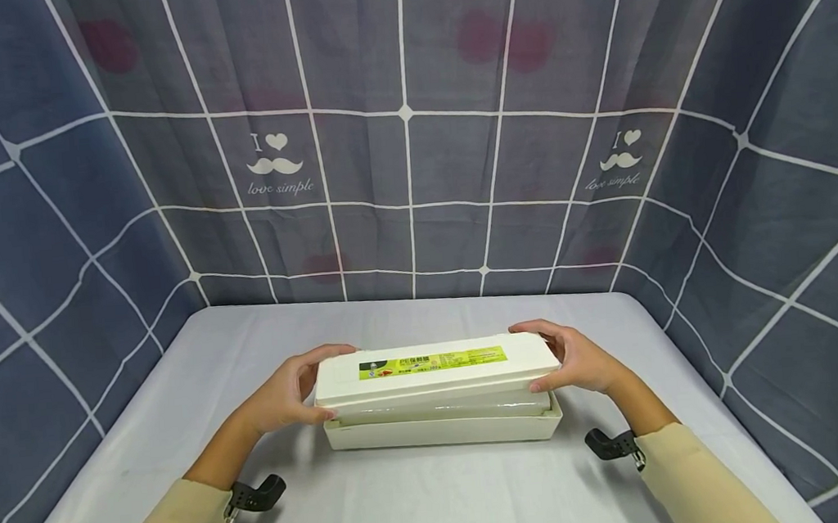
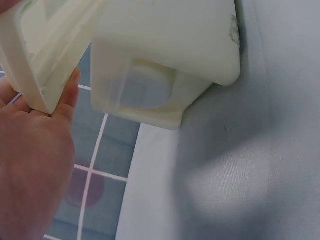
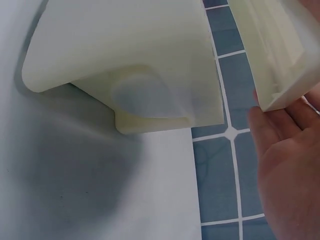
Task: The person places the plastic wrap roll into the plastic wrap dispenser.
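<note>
A long white cling film box sits on the table, its lid (image 1: 339,372) lifted above the base (image 1: 443,433). A shiny strip of film roll (image 1: 446,414) shows between them. My left hand (image 1: 289,393) grips the lid's left end, thumb at the front edge and fingers behind. At the other end my right hand (image 1: 580,361) holds it the same way. Both wrist views show the lid (image 2: 47,60) apart from the base (image 3: 125,35), fingers bent under its corners. A rounded notch is visible at each end of the base.
A white cloth covers the table (image 1: 408,500). Dark blue checked curtains (image 1: 455,160) stand behind it and on both sides. Each wrist wears a black strap with a camera mount (image 1: 258,496).
</note>
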`<action>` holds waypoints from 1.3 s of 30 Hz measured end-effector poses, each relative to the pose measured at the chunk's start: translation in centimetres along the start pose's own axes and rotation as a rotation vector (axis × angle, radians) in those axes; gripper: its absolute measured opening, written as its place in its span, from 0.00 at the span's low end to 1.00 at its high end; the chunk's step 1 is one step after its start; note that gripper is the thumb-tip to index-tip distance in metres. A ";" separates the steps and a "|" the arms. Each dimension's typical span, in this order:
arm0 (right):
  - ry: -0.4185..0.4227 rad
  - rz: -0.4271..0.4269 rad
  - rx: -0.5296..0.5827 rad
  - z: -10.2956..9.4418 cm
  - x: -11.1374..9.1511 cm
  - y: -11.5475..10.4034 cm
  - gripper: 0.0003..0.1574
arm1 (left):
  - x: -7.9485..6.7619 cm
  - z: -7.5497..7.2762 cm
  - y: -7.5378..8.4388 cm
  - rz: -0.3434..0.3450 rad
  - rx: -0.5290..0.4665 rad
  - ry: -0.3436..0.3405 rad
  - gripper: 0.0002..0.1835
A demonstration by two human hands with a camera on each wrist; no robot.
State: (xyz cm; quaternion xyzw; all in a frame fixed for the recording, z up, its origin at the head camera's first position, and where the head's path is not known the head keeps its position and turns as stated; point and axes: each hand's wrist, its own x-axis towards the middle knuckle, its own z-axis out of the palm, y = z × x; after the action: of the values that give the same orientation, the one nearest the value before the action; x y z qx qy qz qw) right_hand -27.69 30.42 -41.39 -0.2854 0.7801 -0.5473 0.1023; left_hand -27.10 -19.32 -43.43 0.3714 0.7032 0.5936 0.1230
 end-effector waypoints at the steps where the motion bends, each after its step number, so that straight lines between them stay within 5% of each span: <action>1: 0.005 0.001 -0.004 0.0 0.0 0.1 0.57 | 0.0 0.0 0.0 -0.003 0.005 -0.001 0.47; 16: 0.082 -0.040 -0.006 0.6 -0.8 1.1 0.50 | -0.1 0.2 0.5 0.010 0.171 0.010 0.46; 39: 0.208 -0.023 -0.012 2.4 -2.4 1.9 0.52 | -0.4 -0.1 -0.6 0.004 0.231 0.113 0.43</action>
State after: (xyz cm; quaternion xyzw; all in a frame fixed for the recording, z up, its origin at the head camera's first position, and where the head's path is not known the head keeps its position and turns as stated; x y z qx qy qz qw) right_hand -25.20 30.27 -44.42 -0.2365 0.7865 -0.5704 0.0129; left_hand -27.11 -19.66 -44.04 0.3506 0.7720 0.5288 0.0381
